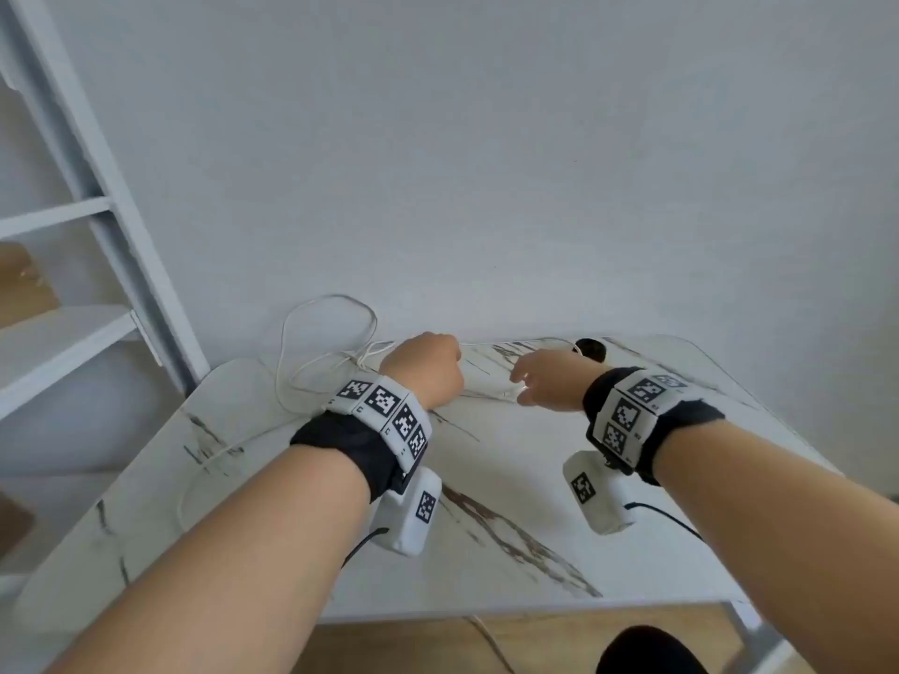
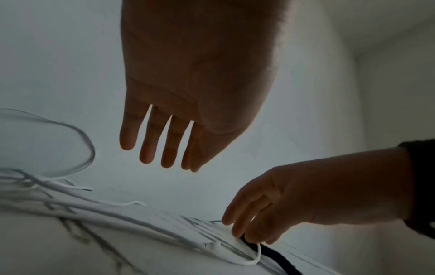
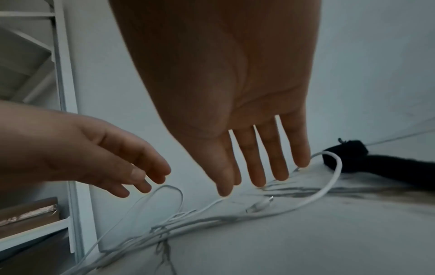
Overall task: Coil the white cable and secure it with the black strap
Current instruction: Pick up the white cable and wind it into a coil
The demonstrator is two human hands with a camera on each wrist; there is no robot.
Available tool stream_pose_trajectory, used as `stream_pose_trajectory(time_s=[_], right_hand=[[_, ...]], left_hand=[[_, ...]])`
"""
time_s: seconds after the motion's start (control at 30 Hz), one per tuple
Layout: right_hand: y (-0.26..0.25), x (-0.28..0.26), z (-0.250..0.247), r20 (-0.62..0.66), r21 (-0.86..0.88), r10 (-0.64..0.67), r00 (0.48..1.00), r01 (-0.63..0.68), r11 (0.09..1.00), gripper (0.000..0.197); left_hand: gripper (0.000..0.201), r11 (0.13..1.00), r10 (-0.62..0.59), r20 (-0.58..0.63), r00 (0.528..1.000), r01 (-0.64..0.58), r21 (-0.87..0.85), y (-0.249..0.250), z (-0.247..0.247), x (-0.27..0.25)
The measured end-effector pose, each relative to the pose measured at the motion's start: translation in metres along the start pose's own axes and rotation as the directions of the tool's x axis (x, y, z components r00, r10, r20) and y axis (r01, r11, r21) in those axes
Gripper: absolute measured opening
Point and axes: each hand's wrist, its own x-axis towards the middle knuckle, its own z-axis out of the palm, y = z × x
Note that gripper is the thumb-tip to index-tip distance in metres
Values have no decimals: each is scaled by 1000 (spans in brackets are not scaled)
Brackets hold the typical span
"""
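A marble-patterned table (image 1: 486,479) is standing against a white wall; the white cable (image 1: 321,352) is sprawling loose at its far-left edge, running left-right; the left hand (image 1: 428,367), nearer the loops, and the right hand (image 1: 549,381), nearer the black strap (image 1: 591,350), are both hovering, grips relaxed, holding nothing.

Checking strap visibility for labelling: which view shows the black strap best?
The right wrist view: the black strap lies large and unobstructed on the table's far side. The left wrist view shows only a dark strip below the right hand. The head view shows a small dark patch.
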Motion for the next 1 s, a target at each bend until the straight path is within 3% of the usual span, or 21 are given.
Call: stream_pose_trajectory(time_s=[0.17, 0.4, 0.6, 0.8, 1.0], right_hand=[[-7, 3, 15, 141, -44, 46, 989, -40, 998, 48], [-8, 10, 25, 117, -75, 63, 991, -55, 996, 44], [-15, 10, 24, 157, -123, 23, 987, -4, 992, 24], [-38, 16, 23, 51, -19, -29, 998, 30, 999, 24], [-71, 38, 26, 75, -3, -70, 995, 70, 998, 38]], left_hand=[[33, 999, -34, 26, 999, 33, 36, -9, 9, -1], [34, 999, -49, 44, 998, 48, 24, -23, 10, -5], [45, 993, -117, 73, 990, 115, 37, -42, 8, -11], [45, 980, -197, 36, 980, 196, 27, -68, -7, -18], [37, 963, -268, 45, 962, 267, 41, -101, -15, -27]])
